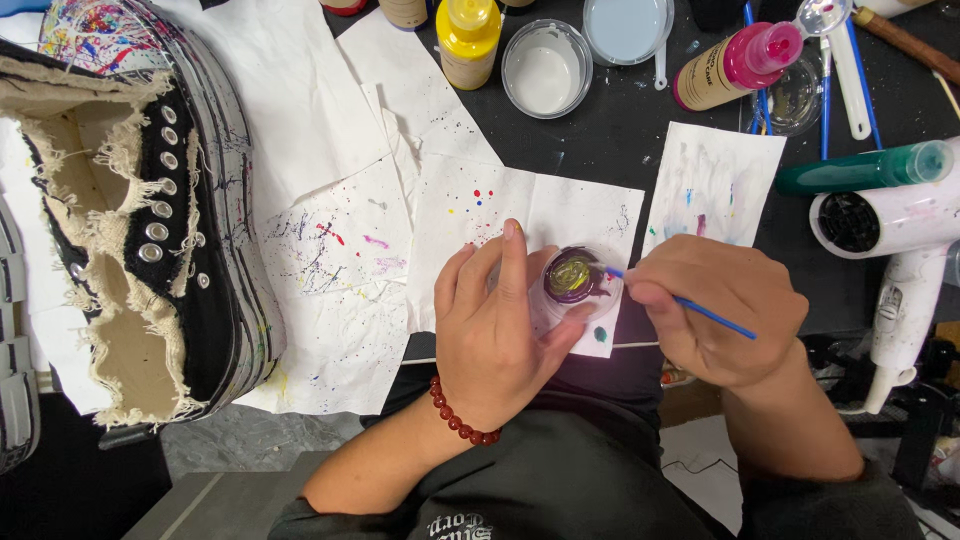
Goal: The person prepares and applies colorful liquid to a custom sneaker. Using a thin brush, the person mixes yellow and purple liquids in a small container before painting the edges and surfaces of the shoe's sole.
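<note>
Here, closest to the viewer, two bare hands meet over a black table (620,150) spread with white paper sheets (340,270) flecked with paint. The left hand (495,325), with a red bead bracelet (458,420) at the wrist, is curled around a small clear cup (575,280), fingers on its near-left side and thumb against its lower rim, so the hand is closed on the cup. Inside the cup is dark purple paint with a yellow-green swirl in the middle. The right hand (725,310) pinches a thin blue paintbrush (700,310) between thumb and fingers, gripping it tight. The brush's long axis runs from lower right to upper left, and its tip points left and slightly up, reaching the right rim of the cup.

To the left stands a black high-top shoe (150,230) with frayed canvas edges, metal eyelets and a paint-splattered thick sole, its opening facing up. On the right lies a white hair dryer (900,250), nozzle pointing left, beside a green bottle (865,170) lying on its side.

Farther away are a yellow bottle (468,40), a clear cup of white paint (545,68), a pale blue lid (628,28), a pink-capped bottle (735,65) lying tilted, and several blue-handled brushes (825,90).
</note>
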